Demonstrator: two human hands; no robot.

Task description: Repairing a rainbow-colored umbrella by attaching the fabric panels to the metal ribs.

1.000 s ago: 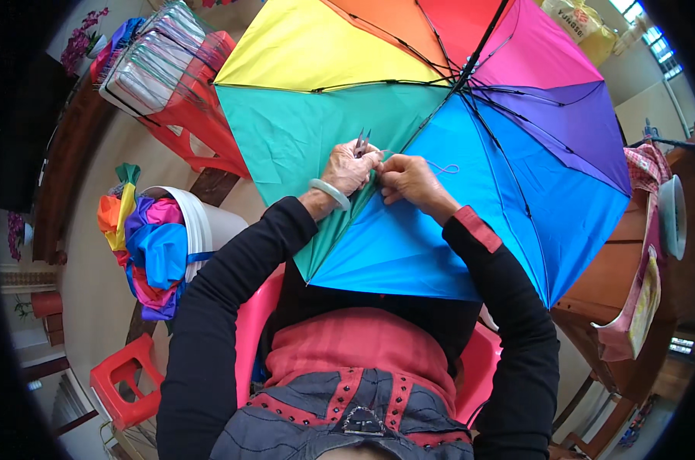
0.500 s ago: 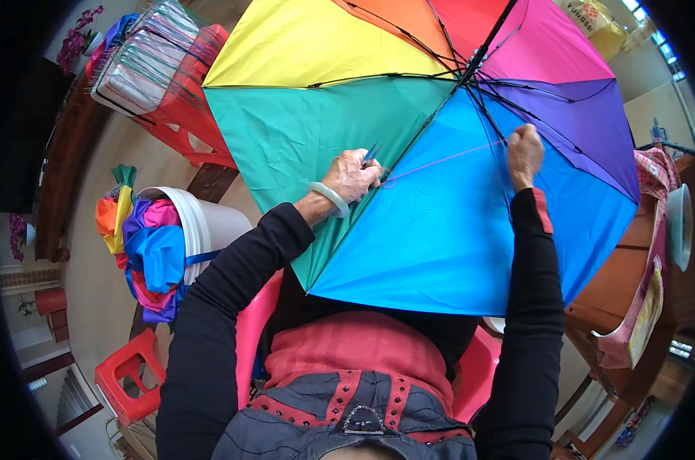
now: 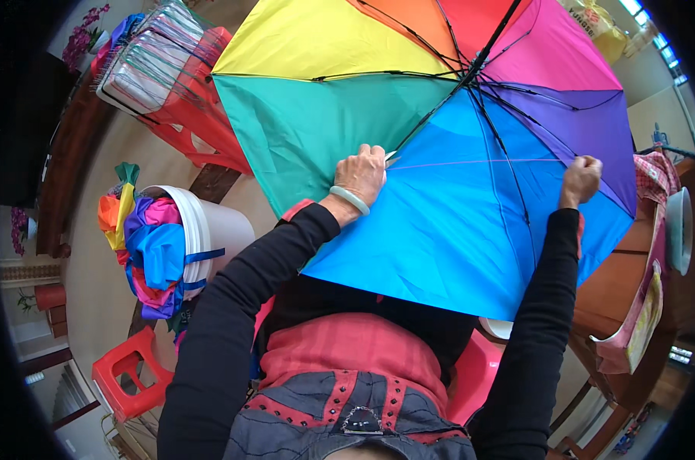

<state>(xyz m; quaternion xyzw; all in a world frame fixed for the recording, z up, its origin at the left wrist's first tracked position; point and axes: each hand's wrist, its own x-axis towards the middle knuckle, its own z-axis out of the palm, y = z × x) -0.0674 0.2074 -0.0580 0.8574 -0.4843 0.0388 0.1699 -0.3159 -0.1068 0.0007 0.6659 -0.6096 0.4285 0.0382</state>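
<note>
An open rainbow umbrella (image 3: 439, 222) lies inside-up in front of me, its black ribs and central shaft showing. My left hand (image 3: 360, 178) is closed at a rib between the green and blue panels. A short, shiny blade tip, like that of thread snips (image 3: 391, 156), sticks out of its fingers; the rest is hidden in the hand. My right hand (image 3: 581, 182) is closed in a pinch above the purple and blue panels. Between the hands a thin pinkish-purple thread (image 3: 478, 162) is pulled straight across the blue panel. Any needle in my right fingers is too small to make out.
At left, a white bucket (image 3: 236, 230) overflows with folded multicoloured fabric (image 3: 154, 253). Behind it, a red stool (image 3: 202, 146) carries a white container with many thin metal ribs (image 3: 144, 65). Another red stool (image 3: 133, 376) stands lower left. A wooden table (image 3: 612, 295) with cloths is at right.
My right hand has moved right and slightly down, drawing the thread longer and nearly level. My left hand has shifted slightly, and its wrist has turned over the rib. The umbrella has shifted slightly.
</note>
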